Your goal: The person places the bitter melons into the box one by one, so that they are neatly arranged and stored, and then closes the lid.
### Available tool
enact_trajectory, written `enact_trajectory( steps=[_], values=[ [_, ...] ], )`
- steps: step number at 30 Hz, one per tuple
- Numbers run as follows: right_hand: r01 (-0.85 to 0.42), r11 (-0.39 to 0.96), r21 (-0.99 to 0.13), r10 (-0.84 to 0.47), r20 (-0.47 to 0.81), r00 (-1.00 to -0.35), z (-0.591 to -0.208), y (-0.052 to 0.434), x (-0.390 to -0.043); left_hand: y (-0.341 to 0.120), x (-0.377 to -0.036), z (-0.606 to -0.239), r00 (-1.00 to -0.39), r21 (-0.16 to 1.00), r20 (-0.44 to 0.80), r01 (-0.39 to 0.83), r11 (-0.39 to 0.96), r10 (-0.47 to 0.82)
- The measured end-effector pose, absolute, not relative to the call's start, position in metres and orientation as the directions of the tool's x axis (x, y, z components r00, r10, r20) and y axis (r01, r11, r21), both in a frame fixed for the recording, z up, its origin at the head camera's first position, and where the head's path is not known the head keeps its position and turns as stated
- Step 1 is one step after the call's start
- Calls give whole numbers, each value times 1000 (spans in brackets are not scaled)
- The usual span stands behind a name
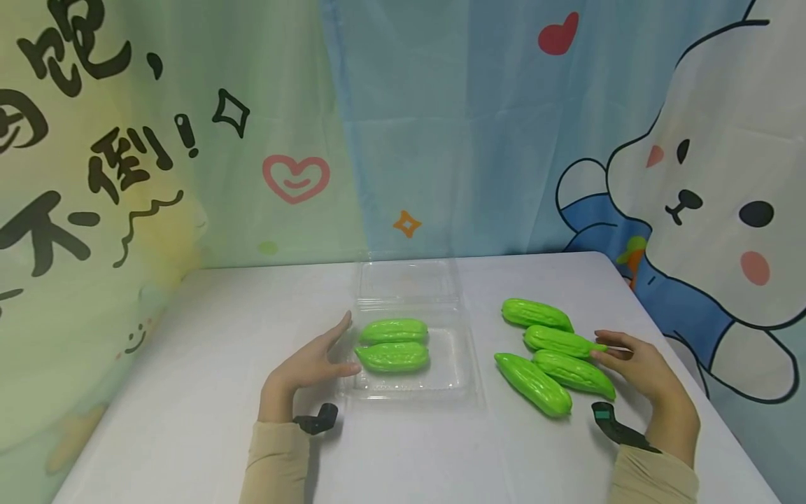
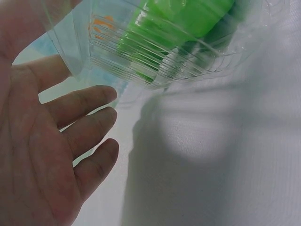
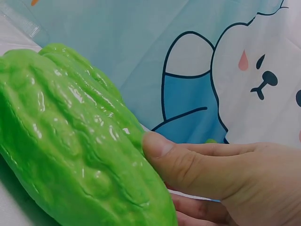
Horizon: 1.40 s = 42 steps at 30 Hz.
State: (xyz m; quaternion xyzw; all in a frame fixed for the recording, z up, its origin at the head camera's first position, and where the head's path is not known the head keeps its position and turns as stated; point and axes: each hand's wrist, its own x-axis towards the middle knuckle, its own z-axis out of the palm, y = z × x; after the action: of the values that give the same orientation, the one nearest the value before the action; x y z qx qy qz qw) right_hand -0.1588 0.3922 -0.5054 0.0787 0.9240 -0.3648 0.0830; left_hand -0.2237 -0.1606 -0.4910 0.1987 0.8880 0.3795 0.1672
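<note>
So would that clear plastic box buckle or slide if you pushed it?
Probably both. The clear plastic box looks thin-walled and ribbed, so likely flexible and light. Holding only two green gourds on a smooth table, it may slide easily.

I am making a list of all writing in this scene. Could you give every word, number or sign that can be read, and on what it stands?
"不倒!" in black brush characters, on the green backdrop cloth behind the white table.
More black characters at that cloth's upper left edge, cut off by the frame: cannot be read.
The clear plastic container, the bitter gourds and the rabbit backdrop show no writing.
</note>
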Motion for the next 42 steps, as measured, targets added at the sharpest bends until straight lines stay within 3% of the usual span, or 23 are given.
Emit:
enact_trajectory(
  steps=[20,35,42],
  values=[
    [231,752,-618,86,-255,-963,-495,390,-150,-157,-223,-490,-863,739,-160,217,638,479],
    [289,754,-589,76,-360,-930,-484,403,-139,-160,-224,-490,-861,742,-153,224,632,485],
    [225,778,-587,46,-304,-951,-466,394,-135,-160,-223,-488,-861,748,-158,216,628,484]
  ],
)
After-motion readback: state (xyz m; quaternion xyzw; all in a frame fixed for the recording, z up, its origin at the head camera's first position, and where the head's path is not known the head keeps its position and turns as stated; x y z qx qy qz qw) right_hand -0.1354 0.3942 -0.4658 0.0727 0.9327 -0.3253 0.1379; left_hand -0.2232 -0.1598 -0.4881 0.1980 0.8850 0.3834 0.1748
